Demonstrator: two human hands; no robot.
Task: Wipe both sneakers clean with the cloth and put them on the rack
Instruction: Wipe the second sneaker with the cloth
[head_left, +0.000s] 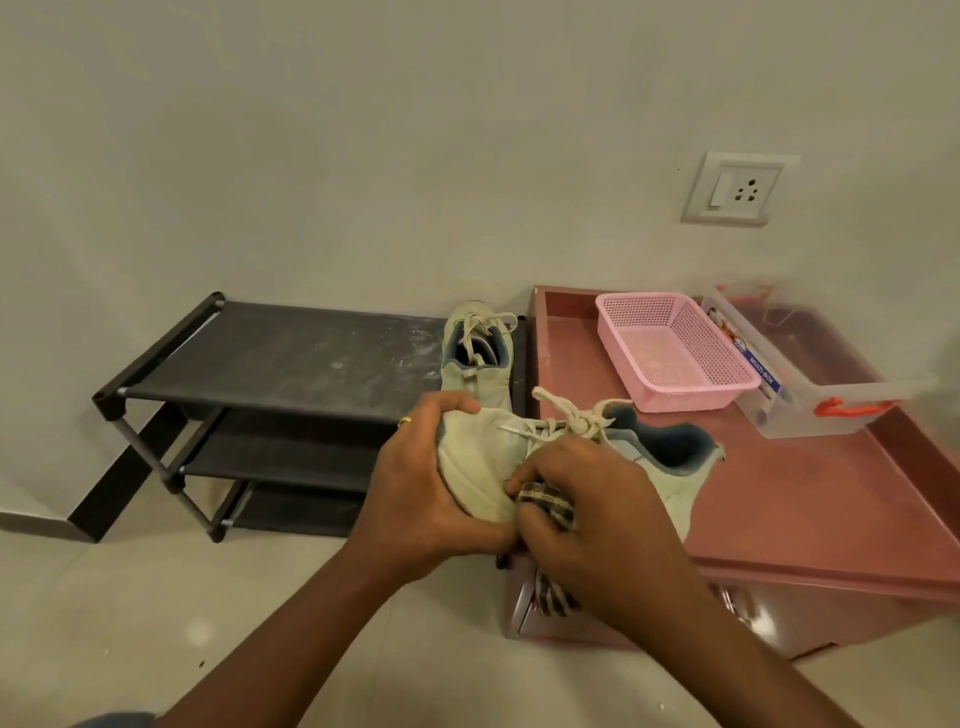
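I hold a pale green sneaker (670, 483) with cream laces in the air, over the gap between the rack and the pink cabinet. My left hand (421, 483) grips its toe from below. My right hand (587, 514) holds a striped brown cloth (548, 504) bunched against the sneaker's side; a loose end of the cloth hangs under my wrist. The second sneaker (478, 353) stands on the right end of the top shelf of the dark rack (270, 358), heel toward me.
The rack has three dusty dark shelves and stands against the wall. To its right is a pink cabinet (810, 493) carrying a pink mesh basket (670, 348) and a clear plastic box (810, 374) with orange clips. A wall socket (732, 189) is above.
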